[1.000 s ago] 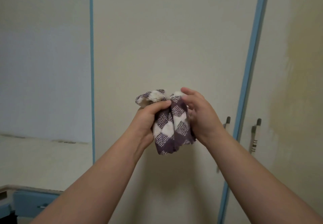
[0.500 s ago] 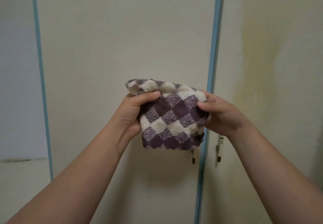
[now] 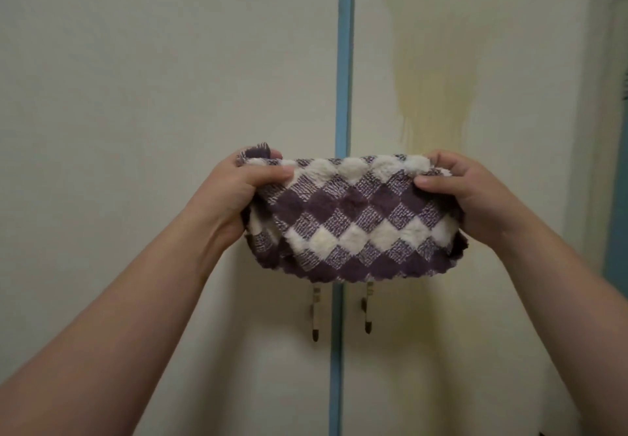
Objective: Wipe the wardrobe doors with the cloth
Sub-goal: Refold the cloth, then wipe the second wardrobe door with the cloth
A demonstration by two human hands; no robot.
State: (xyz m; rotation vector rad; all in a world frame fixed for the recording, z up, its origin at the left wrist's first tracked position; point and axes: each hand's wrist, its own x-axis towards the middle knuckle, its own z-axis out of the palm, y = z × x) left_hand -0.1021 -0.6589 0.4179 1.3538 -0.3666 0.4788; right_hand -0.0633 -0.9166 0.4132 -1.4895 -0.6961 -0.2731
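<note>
A purple-and-white checked cloth point(image 3: 353, 221) is stretched wide between both hands, held in the air in front of the wardrobe. My left hand point(image 3: 234, 194) pinches its left end, my right hand point(image 3: 465, 194) its right end. Behind it stand two cream wardrobe doors, the left door point(image 3: 170, 78) and the right door point(image 3: 475, 44), split by a blue vertical strip point(image 3: 344, 61). The right door carries a yellowish stain point(image 3: 438, 95) above the cloth. Whether the cloth touches the doors I cannot tell.
Two slim door handles point(image 3: 316, 316) point(image 3: 368, 310) hang just under the cloth, one on each side of the blue strip. A blue edge point(image 3: 616, 231) shows at the far right.
The bunched cloth has been pulled apart and spread wide as my hands moved away from each other. The view has shifted right, bringing the door seam to the centre.
</note>
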